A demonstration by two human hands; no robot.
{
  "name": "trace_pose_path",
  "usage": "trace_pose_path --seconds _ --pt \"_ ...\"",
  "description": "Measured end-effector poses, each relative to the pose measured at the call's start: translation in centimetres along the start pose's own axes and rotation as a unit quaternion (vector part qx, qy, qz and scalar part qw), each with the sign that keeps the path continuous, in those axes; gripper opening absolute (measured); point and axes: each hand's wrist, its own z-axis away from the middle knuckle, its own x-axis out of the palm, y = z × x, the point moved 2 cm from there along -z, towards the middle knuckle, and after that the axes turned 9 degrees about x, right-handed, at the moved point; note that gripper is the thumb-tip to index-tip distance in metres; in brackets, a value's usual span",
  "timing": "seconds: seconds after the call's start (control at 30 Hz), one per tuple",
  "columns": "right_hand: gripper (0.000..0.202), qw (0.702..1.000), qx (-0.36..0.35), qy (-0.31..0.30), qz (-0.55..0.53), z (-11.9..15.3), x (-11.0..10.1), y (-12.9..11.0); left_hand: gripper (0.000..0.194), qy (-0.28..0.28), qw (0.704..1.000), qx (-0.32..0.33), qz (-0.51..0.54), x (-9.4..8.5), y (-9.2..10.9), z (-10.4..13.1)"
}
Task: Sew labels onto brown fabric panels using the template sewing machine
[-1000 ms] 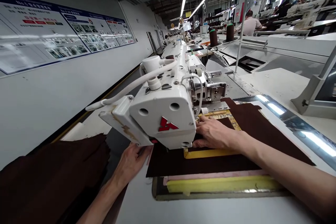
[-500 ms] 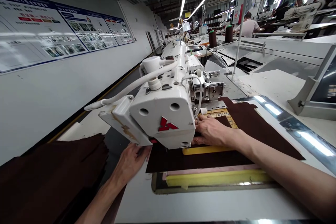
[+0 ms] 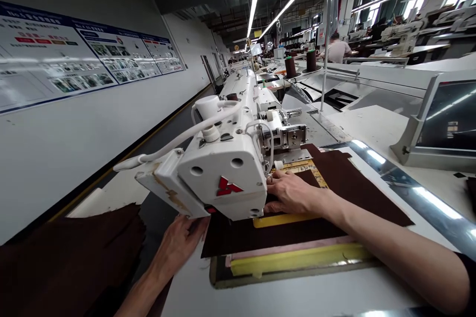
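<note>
A white sewing machine head (image 3: 223, 173) with a red logo stands over a dark brown fabric piece (image 3: 357, 188). My right hand (image 3: 292, 193) lies on the work to the right of the head, near a yellow template frame (image 3: 286, 220) on the fabric; its fingertips are partly hidden by the machine. At the left edge of the fabric is my left hand (image 3: 180, 237), thumb and fingers apart, with its fingertips partly behind the machine. Below the fabric runs a yellow strip (image 3: 297, 261) beside a pink one on a plate.
More brown fabric (image 3: 74, 257) lies at the left. A framed dark screen (image 3: 451, 116) stands at the right, behind the glossy table edge. Thread cones (image 3: 311, 61), a thin upright pole (image 3: 325, 64) and a seated person (image 3: 337, 50) are farther back.
The view has tilted up and shifted slightly right, bringing more of the screen and a hanging sign into sight. Both hands keep nearly the same places relative to the machine and fabric.
</note>
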Motion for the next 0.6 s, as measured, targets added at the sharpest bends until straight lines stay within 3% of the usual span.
trace_pose_path --seconds 0.3,0.5,0.6 --pt "0.045 1.000 -0.003 0.011 -0.009 0.1 -0.2 -0.2 0.043 0.006 1.000 0.011 -0.004 0.4 -1.3 0.3" --pt "0.046 1.000 -0.007 0.016 -0.012 1.0 -0.1 -0.8 0.042 0.144 0.986 0.080 -0.013 -0.9 -1.7 0.6" --pt "0.043 1.000 -0.005 0.021 -0.015 1.5 -0.1 -1.2 0.037 0.155 0.984 0.090 0.000 -1.2 -1.7 0.6"
